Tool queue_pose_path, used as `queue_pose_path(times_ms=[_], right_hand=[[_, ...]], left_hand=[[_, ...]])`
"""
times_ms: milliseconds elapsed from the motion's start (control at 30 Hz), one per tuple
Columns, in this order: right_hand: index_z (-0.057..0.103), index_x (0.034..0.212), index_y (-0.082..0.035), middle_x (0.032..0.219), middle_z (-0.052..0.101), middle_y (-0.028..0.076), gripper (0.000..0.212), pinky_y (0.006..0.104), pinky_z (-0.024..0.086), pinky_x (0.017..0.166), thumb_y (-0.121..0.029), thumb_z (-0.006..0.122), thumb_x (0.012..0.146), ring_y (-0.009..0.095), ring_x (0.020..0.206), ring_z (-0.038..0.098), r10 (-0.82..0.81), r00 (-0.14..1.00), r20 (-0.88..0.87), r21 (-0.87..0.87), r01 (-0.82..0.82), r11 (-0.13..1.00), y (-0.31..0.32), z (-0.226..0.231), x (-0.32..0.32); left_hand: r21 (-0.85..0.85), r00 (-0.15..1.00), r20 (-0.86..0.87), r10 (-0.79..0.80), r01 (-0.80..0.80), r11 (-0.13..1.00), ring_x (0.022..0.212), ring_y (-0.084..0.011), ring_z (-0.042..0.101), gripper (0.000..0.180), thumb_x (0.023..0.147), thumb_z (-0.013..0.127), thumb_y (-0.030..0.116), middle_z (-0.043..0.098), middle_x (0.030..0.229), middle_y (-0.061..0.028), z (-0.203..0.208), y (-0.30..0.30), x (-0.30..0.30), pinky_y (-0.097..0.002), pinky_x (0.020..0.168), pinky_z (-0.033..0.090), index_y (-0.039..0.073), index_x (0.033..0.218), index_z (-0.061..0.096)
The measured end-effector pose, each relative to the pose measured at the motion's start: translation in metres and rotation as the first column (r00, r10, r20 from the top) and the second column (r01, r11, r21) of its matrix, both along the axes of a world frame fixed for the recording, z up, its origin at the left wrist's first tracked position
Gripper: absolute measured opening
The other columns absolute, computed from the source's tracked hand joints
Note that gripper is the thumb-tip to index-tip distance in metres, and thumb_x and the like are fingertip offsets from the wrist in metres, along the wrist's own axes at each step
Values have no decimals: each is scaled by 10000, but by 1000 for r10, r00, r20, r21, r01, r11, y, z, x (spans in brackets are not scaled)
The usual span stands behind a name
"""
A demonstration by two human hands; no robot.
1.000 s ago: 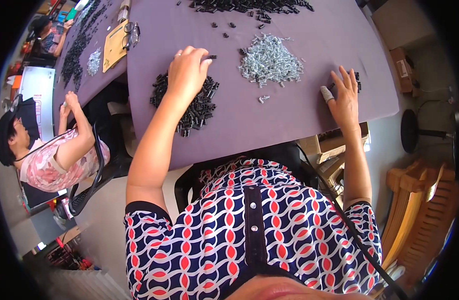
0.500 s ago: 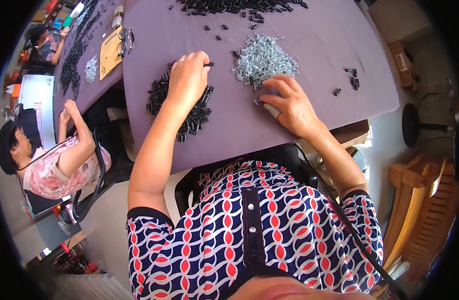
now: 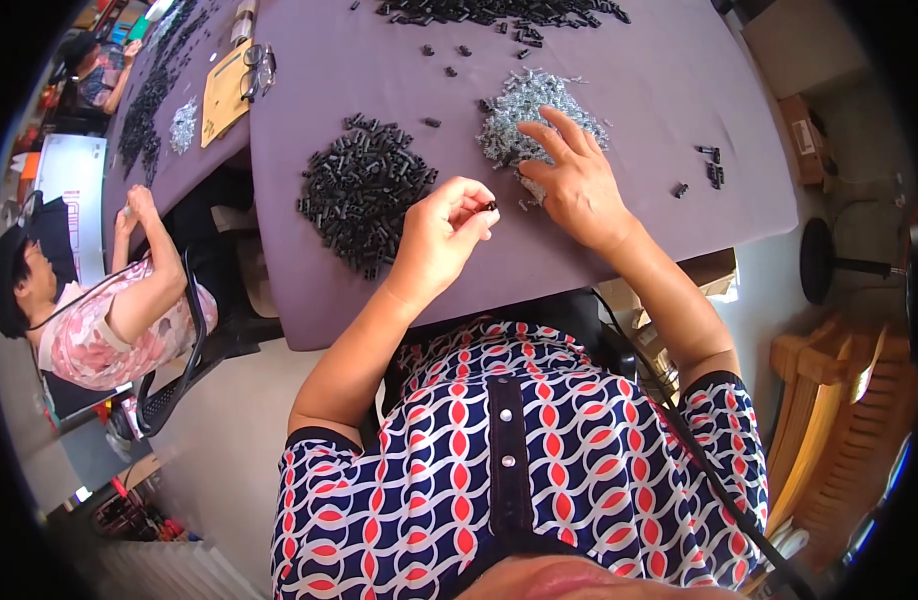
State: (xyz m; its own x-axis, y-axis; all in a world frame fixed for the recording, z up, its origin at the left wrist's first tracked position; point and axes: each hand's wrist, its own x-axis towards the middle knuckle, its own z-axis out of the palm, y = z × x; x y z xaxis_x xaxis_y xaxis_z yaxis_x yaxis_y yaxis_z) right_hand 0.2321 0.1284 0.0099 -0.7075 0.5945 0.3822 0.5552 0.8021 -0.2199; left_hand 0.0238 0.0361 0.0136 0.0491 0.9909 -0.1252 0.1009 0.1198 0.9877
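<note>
Between the thumb and fingertips of my left hand (image 3: pixel 441 240) is a small black cylindrical piece (image 3: pixel 490 206). This hand is closed, just right of a heap of similar black pieces (image 3: pixel 364 195) on the cloth-covered table. My right hand (image 3: pixel 584 200) has its fingers spread over the near edge of a pile of small clear, silvery pieces (image 3: pixel 514 110). Its fingertips partly hide that pile. A greyish covering (image 3: pixel 529 186) shows by its thumb; whether a tiny piece touches the fingertips is too small to tell.
A larger black heap (image 3: pixel 499 10) lies at the far edge, with several stray black pieces (image 3: pixel 452 71) nearer. A few more black pieces (image 3: pixel 714 170) are at right. Left, a person (image 3: pixel 129 310) sits by another table with eyeglasses (image 3: pixel 257 72) and a yellow envelope (image 3: pixel 226 90).
My left hand has left the black heap and moved right and nearer me, now with a black piece in its fingertips. My right hand has shifted slightly farther onto the clear pile.
</note>
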Motion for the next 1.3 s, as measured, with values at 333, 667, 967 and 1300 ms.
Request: queue_pose_path(times_ms=[333,667,967,1300], right_hand=[[730,1113,-78,1452,513,98,482,501,392,1127,26,672,646,373,1459,339,64,997,35,-37,-63,997,-15,3,20],[707,895,-52,1364,559,94,327,463,421,1100,106,628,619,385,1413,390,-73,997,-23,-132,69,989,0,-2,1],[633,990,-15,1004,644,108,221,360,526,780,82,641,791,273,932,651,-165,954,-251,-732,-76,677,-29,37,3],[680,1016,0,930,673,91,167,306,539,763,42,697,856,187,854,689,-195,884,-424,-765,-234,600,-44,27,-9]], left_hand=[[-67,1000,19,-14,15,998,713,-93,619,165,986,604,42,707,943,-71,-6,-10,-5,-223,689,506,-16,1138,634],[-76,993,116,14,-5,997,714,-110,629,162,995,581,33,717,959,-104,-4,-18,-3,-244,707,521,-31,1139,619],[-114,950,306,68,-35,993,717,-105,633,185,1008,580,85,714,927,-89,-20,-22,0,-242,692,521,-39,1135,632],[-65,979,202,23,-10,998,752,-96,640,143,967,624,15,711,929,-75,-12,-23,3,-230,704,517,-30,1103,634]])
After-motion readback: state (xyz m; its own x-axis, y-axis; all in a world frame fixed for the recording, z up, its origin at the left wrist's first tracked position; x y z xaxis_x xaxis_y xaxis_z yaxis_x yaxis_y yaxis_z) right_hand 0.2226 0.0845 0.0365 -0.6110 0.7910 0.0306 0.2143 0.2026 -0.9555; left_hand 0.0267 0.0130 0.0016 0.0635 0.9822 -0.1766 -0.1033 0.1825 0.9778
